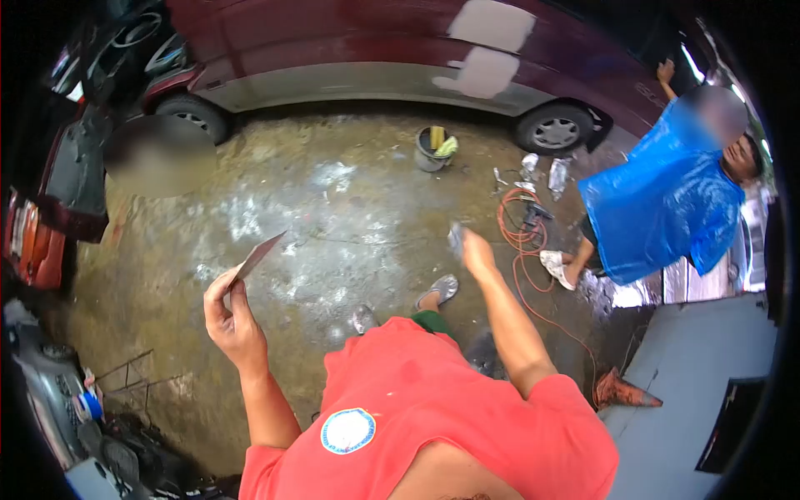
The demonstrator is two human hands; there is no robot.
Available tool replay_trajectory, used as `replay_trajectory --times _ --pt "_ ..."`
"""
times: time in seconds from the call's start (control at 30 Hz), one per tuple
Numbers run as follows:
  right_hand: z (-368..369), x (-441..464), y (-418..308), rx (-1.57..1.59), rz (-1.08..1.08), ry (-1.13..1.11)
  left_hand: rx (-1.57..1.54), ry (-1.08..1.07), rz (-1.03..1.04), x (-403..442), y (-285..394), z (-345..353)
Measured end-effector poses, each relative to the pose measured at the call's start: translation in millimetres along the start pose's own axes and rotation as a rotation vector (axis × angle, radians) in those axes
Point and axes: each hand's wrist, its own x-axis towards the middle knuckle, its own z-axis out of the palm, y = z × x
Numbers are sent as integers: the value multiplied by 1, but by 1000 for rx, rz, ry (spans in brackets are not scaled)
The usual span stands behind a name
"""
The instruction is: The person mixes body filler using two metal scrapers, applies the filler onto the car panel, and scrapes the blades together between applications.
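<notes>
My left hand (235, 321) is raised at left, pinching a thin, stiff, reddish-brown sheet of sandpaper (261, 255) between thumb and fingers. The sheet points up and to the right, seen nearly edge-on. Farther right, my right hand (478, 253) is closed around a small greyish, partly see-through thing (456, 238); blur hides its exact kind. Both hands are in the air above the wet floor, apart from each other and from the maroon van (350, 50).
Across the back, the van shows pale filler patches (483, 50). A bucket (432, 150) with a sponge and cloth stands before it. An orange cord (518, 242) lies coiled at right, near a person in a blue poncho (667, 192). A traffic cone (625, 391) lies tipped over.
</notes>
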Motion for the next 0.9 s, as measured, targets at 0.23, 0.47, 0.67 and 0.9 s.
replay_trajectory --times 0.23,0.47,0.67,0.9 --pt "48 -212 200 374 955 61 48 77 -228 5 -2 -15" --pt "10 -144 86 1390 890 427 25 -485 -321 -6 -55 85" --pt "-88 -87 -67 2083 300 112 -231 -1147 -418 -52 9 200" --pt "-106 -67 -94 2118 325 -46 -548 -1243 -394 -75 20 284"
